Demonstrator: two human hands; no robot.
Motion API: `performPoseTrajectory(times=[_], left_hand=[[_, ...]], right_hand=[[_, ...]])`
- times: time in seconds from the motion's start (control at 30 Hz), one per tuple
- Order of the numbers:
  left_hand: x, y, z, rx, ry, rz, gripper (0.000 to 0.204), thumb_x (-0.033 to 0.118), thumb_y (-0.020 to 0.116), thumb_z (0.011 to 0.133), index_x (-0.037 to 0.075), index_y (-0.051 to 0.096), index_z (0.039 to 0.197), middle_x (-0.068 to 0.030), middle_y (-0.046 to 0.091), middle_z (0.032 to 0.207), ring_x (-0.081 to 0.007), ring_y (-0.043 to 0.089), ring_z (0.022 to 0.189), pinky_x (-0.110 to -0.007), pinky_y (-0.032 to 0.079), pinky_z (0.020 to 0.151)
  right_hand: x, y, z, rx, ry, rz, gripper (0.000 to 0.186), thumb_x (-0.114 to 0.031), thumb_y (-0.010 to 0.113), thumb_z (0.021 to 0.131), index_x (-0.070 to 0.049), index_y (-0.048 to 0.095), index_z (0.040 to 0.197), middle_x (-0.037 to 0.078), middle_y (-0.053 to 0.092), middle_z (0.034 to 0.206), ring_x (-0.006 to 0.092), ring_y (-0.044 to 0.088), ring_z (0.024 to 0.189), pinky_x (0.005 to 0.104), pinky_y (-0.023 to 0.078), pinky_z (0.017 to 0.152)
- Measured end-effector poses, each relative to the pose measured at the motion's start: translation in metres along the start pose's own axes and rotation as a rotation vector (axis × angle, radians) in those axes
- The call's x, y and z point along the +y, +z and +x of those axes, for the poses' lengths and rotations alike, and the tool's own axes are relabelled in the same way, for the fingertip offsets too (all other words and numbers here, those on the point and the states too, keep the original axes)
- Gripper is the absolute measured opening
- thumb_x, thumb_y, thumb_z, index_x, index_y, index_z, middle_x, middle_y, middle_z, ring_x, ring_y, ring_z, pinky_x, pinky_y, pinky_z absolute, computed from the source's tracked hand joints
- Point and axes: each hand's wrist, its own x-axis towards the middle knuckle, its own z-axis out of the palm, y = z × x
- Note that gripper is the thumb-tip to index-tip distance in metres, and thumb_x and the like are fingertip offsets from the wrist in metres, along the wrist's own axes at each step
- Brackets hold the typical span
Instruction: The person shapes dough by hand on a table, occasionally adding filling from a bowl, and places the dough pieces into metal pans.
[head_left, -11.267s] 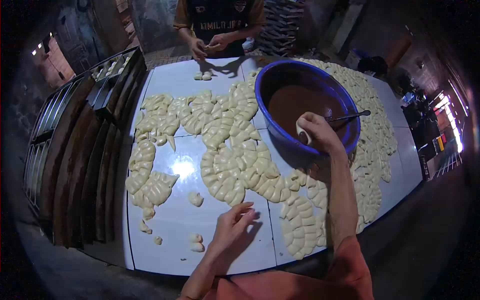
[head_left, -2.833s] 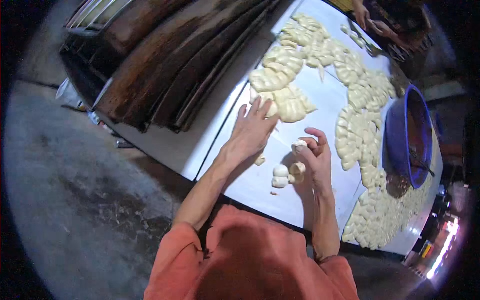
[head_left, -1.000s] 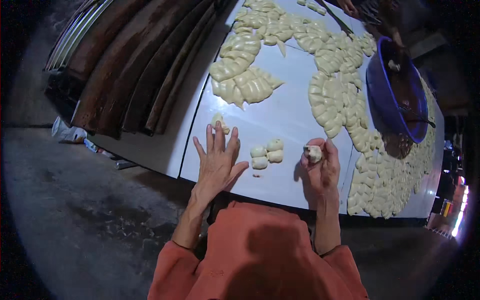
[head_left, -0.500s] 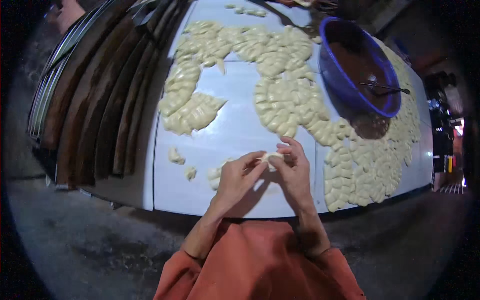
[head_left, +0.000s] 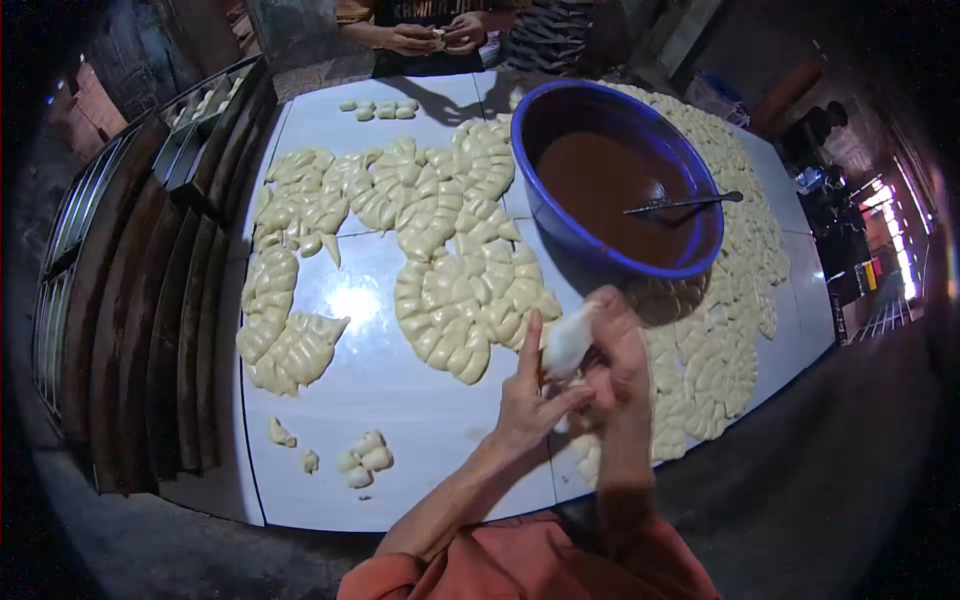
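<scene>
A soft white piece of dough (head_left: 566, 340) is between my hands, just in front of the blue tub (head_left: 540, 205) of brown filling. My left hand (head_left: 535, 400) grips it from the left, index finger raised alongside and thumb underneath. My right hand (head_left: 615, 350), blurred by motion, has its fingers closed on the dough's right side. A dark-handled spoon (head_left: 715, 198) rests in the tub. Pale, segmented dough portions (head_left: 460, 300) cover much of the white tiled table (head_left: 370, 500). A small cluster of dough balls (head_left: 368, 458) and a few loose lumps (head_left: 280, 435) lie at the near left.
Dark, stained metal pans (head_left: 120, 330) are stacked along the table's left side. Across the table, a co-worker's hands (head_left: 440, 40) hold a small piece above a short row of dough pieces (head_left: 380, 108). Dark clutter (head_left: 830, 250) stands beyond the right edge.
Compared with half a second ago, my hands have moved right, toward the tub, with the dough lifted between them. The view has shifted, showing more of the co-worker and the far side.
</scene>
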Motion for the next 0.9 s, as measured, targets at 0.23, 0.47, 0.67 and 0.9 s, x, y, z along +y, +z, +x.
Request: performPoseTrajectory(times=[0.23, 0.47, 0.67, 0.9], left_hand=[[0.031, -0.042, 0.0, -0.196, -0.52, 0.192, 0.054, 0.016, 0.068, 0.097, 0.001, 0.047, 0.144, -0.0183, 0.069, 0.121, -0.0215, 0.073, 0.099, -0.03, 0.058, 0.079], [0.042, -0.067, -0.011, -0.215, -0.507, 0.34, 0.041, 0.019, 0.064, 0.1, -0.001, 0.057, 0.136, -0.0169, 0.072, 0.113, -0.0223, 0.073, 0.099, -0.03, 0.057, 0.081], [0.033, -0.064, -0.012, -0.263, -0.521, 0.29, 0.041, 0.021, 0.063, 0.101, -0.001, 0.057, 0.136, -0.012, 0.071, 0.113, -0.0175, 0.071, 0.098, -0.029, 0.055, 0.084], [0.041, -0.042, 0.033, -0.151, -0.575, -0.065, 0.049, 0.03, 0.059, 0.102, 0.001, 0.052, 0.141, -0.0115, 0.067, 0.124, -0.0209, 0.065, 0.11, -0.032, 0.051, 0.094]], right_hand=[[-0.085, -0.09, 0.157, -0.017, -0.076, -0.892, 0.018, -0.02, 0.063, 0.097, -0.004, 0.058, 0.104, 0.002, 0.065, 0.09, 0.009, 0.059, 0.077, 0.0264, 0.048, 0.069], [-0.069, -0.128, 0.196, -0.412, 0.296, -1.453, 0.024, -0.026, 0.065, 0.092, -0.003, 0.064, 0.098, -0.001, 0.064, 0.084, 0.0104, 0.057, 0.078, 0.0283, 0.047, 0.073], [-0.075, -0.09, 0.174, -0.194, 0.192, -0.565, 0.014, -0.02, 0.067, 0.096, -0.008, 0.062, 0.094, -0.002, 0.061, 0.081, 0.0069, 0.058, 0.066, 0.0225, 0.048, 0.061], [-0.023, -0.013, 0.102, -0.15, 0.155, -0.126, 0.013, -0.019, 0.063, 0.1, -0.008, 0.056, 0.101, 0.001, 0.062, 0.082, 0.0087, 0.064, 0.064, 0.0219, 0.054, 0.054]])
